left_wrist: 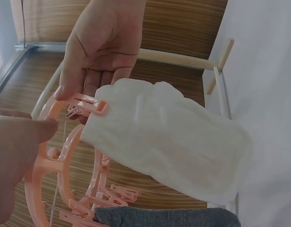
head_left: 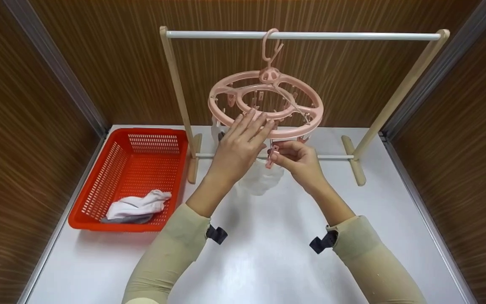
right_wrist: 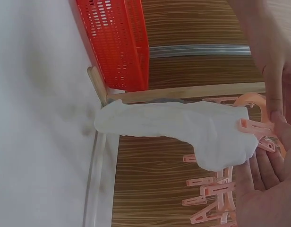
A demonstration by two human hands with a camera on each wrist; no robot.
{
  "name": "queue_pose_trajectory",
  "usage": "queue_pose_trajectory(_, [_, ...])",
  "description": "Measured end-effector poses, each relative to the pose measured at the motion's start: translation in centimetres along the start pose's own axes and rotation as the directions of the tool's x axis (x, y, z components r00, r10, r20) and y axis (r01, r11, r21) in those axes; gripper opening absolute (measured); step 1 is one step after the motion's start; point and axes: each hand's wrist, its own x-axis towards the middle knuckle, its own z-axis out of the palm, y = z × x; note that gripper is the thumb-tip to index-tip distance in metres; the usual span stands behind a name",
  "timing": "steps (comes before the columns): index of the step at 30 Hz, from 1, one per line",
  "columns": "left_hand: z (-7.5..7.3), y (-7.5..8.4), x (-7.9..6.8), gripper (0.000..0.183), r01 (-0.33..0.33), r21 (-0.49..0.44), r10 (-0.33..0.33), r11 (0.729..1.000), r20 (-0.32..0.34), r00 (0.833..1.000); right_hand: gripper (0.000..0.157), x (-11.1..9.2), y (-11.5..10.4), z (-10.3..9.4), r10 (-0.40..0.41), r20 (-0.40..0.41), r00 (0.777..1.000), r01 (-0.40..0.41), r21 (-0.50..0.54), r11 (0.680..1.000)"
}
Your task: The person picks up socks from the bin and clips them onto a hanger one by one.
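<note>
A pink round clip hanger [head_left: 317, 112] hangs by its hook from a white rail. My left hand [head_left: 236, 150] lies over its near rim, fingers stretched across the top and thumb below, holding the ring. My right hand [head_left: 302, 162] pinches a pink clothespin [head_left: 273, 156] between thumb and fingers, just under that rim. The clothespin's jaws are on the edge of a white sock [right_wrist: 159, 118], which hangs down from it. Beside it, a grey sock [left_wrist: 169, 217] hangs from other clips in the left wrist view.
A red basket [head_left: 179, 169] stands at the left, with a white cloth item [head_left: 139, 204] and a grey one [head_left: 129, 219] inside. Wooden posts [head_left: 403, 93] carry the white rail [head_left: 352, 36] over the white table [head_left: 247, 261]. Wood-patterned walls enclose three sides.
</note>
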Motion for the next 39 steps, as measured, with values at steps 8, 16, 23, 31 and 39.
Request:
queue_pose_trajectory(8, [0.0, -0.3, 0.2, 0.050, -0.001, 0.008, 0.001, 1.000, 0.009, 1.000, 0.029, -0.2, -0.2, -0.6, -0.024, 0.061, 0.998, 0.026, -0.033, 0.999])
queue_pose_trajectory(16, [-0.1, -0.5, -0.4, 0.048, 0.017, -0.010, -0.017, 1.000, 0.005, 1.000, 0.028, -0.9, -1.3, -1.7, -0.037, 0.006, 0.999, 0.037, -0.126, 0.991])
queue_pose_trajectory(23, [0.1, -0.8, -0.9, 0.045, 0.042, -0.050, -0.043, 0.998, -0.032, 0.999, 0.017, 0.1, -2.8, -5.9, -0.243, -0.180, 0.953, 0.174, -0.333, 0.927])
queue_pose_trajectory(31, [0.1, -1.1, -1.4, 0.042, 0.050, -0.073, -0.054, 0.996, -0.058, 0.997, 0.057, 2.2, -2.6, -10.0, -0.360, 0.094, 0.928, 0.325, -0.675, 0.662])
queue_pose_trajectory(39, [-0.1, -1.2, -1.7, 0.038, 0.041, -0.082, -0.046, 0.996, -0.068, 0.997, 0.054, 3.2, -1.6, -10.7, -0.382, 0.280, 0.881, 0.453, -0.733, 0.507])
